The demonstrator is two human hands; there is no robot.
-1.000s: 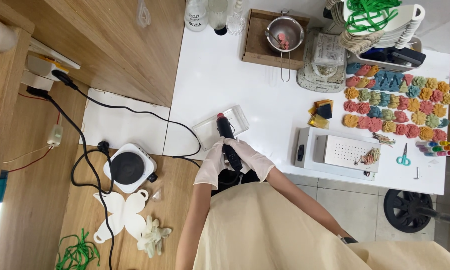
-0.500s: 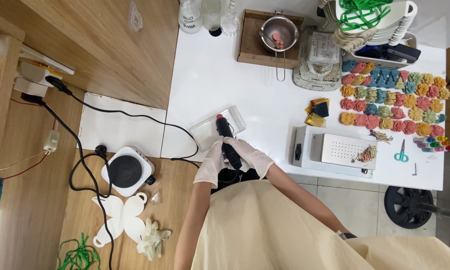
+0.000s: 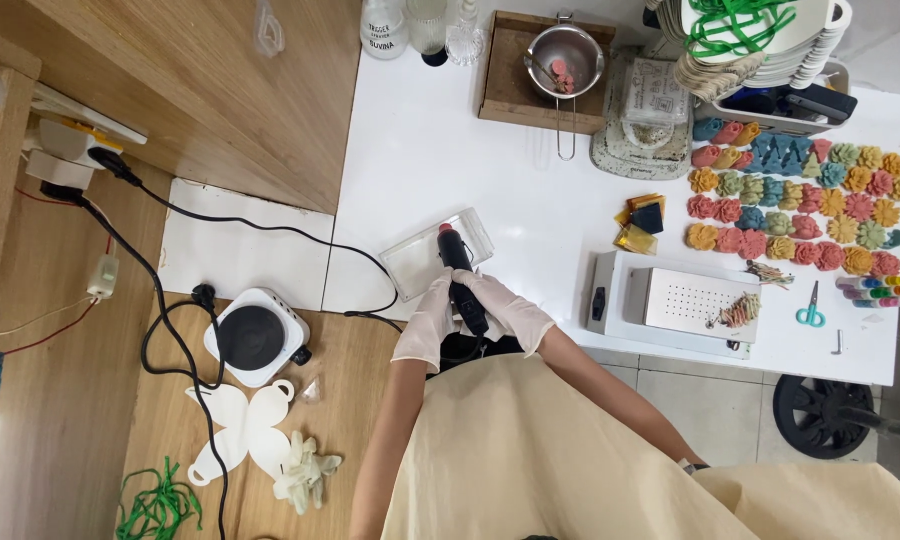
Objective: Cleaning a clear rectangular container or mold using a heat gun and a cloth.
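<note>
While I am standing at the near edge of the white table [image 3: 450,160], both my gloved hands are wrapping a black heat gun [image 3: 462,275]: my left hand [image 3: 432,322] is curling its fingers tight against the handle's left side, my right hand [image 3: 510,310] is closing round it from the right, so neither is lying wide. The gun is pointing away from me, its reddish nozzle hovering over a clear plastic mould tray [image 3: 420,258] that is lying flat on the table just beyond my knuckles. A black cable [image 3: 270,228] is trailing from the gun leftward across a white board [image 3: 240,250] toward a wall plug. Right of my hands, a white box with a perforated top [image 3: 670,305] is sitting near the table edge, teal scissors [image 3: 810,308] just beside it. Beyond that, rows of coloured flower-shaped pieces [image 3: 800,205] are lying in pinks, oranges, greens and blues. At the far side, a metal strainer [image 3: 565,55] is resting on a wooden tray [image 3: 505,85]. Off the table, to my left, a small white hotplate [image 3: 255,335] is sitting on the wooden floor, near a white butterfly-shaped cutout [image 3: 240,430].
</note>
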